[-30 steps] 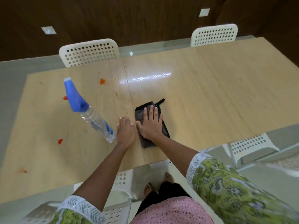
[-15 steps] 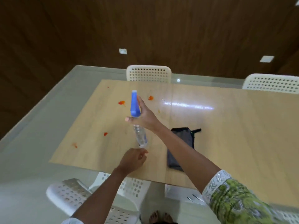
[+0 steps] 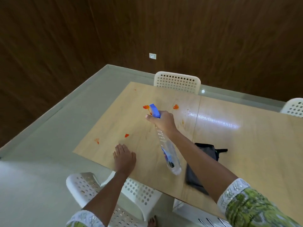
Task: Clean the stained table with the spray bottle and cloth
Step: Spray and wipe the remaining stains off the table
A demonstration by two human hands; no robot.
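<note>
My right hand [image 3: 162, 120] grips the neck of a clear spray bottle [image 3: 168, 154] with a blue trigger head, held tilted above the light wooden table [image 3: 246, 145], nozzle toward the far left. Several orange-red stains mark the table: one [image 3: 146, 107] just beyond the nozzle, one [image 3: 175, 106] to its right, one [image 3: 126, 135] nearer me. My left hand [image 3: 124, 157] rests flat on the table near its front edge, fingers straight. A dark grey cloth [image 3: 206, 149] lies on the table, partly hidden behind my right forearm.
A white perforated chair [image 3: 177, 81] stands at the table's far side, another [image 3: 293, 108] at the far right. A white chair [image 3: 101, 190] sits under the near edge by my left arm. Pale floor lies to the left, and a dark wood wall stands behind.
My right hand left the cloth, took the spray bottle and carried it out over the stains. My left hand let go of the bottle's base and moved left, flat onto the table.
</note>
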